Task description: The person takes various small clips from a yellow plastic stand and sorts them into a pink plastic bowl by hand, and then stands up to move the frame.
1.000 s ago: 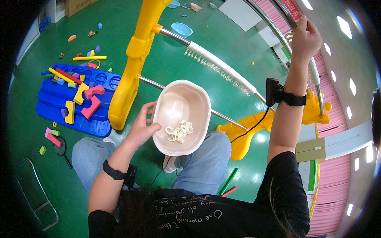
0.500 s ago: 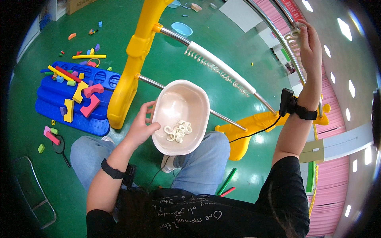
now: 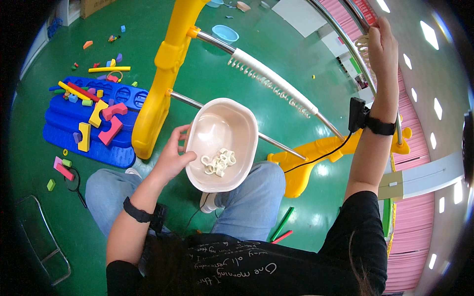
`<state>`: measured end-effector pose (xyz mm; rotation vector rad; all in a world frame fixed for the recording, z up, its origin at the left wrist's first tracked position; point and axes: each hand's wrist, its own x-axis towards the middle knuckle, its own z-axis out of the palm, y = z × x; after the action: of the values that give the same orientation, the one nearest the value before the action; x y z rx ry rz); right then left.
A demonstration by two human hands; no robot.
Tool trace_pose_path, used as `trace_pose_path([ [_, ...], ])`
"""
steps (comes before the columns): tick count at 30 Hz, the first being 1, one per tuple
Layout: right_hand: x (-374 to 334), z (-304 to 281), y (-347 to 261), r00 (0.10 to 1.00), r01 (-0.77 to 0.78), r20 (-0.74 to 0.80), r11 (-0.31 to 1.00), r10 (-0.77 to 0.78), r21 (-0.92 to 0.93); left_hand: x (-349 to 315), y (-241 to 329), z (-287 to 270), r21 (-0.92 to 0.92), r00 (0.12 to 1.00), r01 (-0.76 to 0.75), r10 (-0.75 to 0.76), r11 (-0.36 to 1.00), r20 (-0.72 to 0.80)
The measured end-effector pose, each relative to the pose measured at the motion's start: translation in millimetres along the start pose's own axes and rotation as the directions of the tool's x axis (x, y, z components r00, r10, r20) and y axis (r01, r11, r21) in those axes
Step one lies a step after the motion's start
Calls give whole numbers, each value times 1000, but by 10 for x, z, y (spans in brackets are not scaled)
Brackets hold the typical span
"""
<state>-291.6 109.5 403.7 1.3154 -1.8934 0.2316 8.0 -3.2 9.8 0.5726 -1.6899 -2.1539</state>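
1. Your left hand (image 3: 173, 157) is gripping the left side of a white tub (image 3: 211, 126), its thumb lying at the rim and its other fingers curling against the outer wall.
2. The tub is sitting tilted above your denim-clad legs (image 3: 249, 207), a small heap of cream rings (image 3: 218, 164) resting in its lower part.
3. Your right hand (image 3: 383, 47) is reaching high at the upper right, its fingers bending beside a metal bar (image 3: 356, 16); whether they are holding anything cannot be told.
4. More pale loops (image 3: 362, 45) are hanging just beside that hand.
5. Ahead, a white sleeve (image 3: 279, 81) is covering part of a crossbar, with a row of loops dangling below, while a yellow post (image 3: 165, 61) is standing at left.
6. Farther off, a light blue basin (image 3: 225, 33) is lying on the green floor (image 3: 276, 49).
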Motion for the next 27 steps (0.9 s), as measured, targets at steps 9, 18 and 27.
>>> trace_pose_path([
  [9, 117, 38, 143, 972, -190, 164, 975, 170, 116, -7, -59, -25, 16, 1000, -14, 15, 1000, -27],
  [18, 109, -13, -148, 978, -103, 183, 995, 97, 20, -2, -7, 19, 11, 1000, 25, -24, 1000, -4],
  [27, 34, 86, 314, 947, -147, 320, 866, -16, 478, 19, 2, 3, 2, 999, 34, -34, 999, -3],
])
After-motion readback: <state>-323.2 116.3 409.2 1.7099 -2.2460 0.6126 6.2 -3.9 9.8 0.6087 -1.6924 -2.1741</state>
